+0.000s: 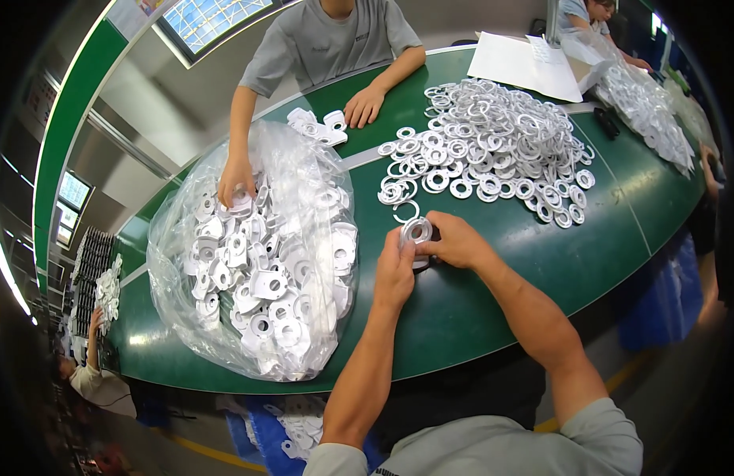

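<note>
Head view looks down on a long green table (pixel 494 293) that curves across the whole picture. Left of the person's fingers, quite near, lies a big clear plastic bag (pixel 256 254), open at the top and full of white plastic brackets, each with a round hole. Beyond the fingertips, further away from the person, a wide heap of white rings (pixel 494 143) spreads on the green surface; the nearest loose rings lie just above the fingers. Behind this heap, well apart from the hands, there is a white sheet of paper (pixel 526 63), and to the far right a second clear bag with white parts (pixel 645 103).

A co-worker in a grey shirt (pixel 327 40) stands on the opposite side; one hand of this person is inside the mouth of the big bag, the other rests on the table near a few loose brackets (pixel 319 125).

Both hands of the person meet over the table. The left hand (pixel 395 274) and the right hand (pixel 458 242) hold together one small white part with a ring (pixel 417 232). It sits between the fingertips of both hands, which are closed narrowly around it, the left from below and the right from the side. If the part touches the table under it, I cannot tell.
</note>
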Available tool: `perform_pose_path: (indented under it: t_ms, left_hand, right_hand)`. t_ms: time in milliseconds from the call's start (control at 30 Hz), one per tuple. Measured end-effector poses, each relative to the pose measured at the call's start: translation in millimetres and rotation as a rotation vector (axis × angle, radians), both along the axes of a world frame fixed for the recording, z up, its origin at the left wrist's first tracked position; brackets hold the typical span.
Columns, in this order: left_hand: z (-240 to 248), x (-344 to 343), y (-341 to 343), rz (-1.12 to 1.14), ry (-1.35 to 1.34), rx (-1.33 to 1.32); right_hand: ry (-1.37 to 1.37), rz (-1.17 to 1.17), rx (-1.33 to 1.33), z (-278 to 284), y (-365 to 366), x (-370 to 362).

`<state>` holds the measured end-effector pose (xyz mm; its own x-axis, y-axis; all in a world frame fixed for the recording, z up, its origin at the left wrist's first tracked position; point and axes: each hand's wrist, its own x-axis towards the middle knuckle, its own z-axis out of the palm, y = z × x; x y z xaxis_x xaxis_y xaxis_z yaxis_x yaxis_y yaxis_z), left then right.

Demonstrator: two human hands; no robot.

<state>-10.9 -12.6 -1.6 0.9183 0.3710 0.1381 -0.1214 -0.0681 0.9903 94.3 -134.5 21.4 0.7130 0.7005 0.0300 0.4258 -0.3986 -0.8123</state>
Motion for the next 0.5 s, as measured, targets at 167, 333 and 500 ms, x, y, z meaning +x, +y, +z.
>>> perform_pose_path:
  t_ms: [167,333,500]
  left_hand:
    - [-4.2,1.7,2.9,0.006,-0.024,0.089]
    - [2.2,-1.1,8.7,0.070,-0.037,0.139]
    - [4.8,1.0,17.4,0.022,0.051,-0.316]
  right_hand:
    - [0.061,0.010,0.030,2.6,-3.0,-1.2]
    - [-0.058,0.014,0.097,2.4,1.6,-6.9]
    - [0.749,0.172,0.347,10.5,-6.2,9.7]
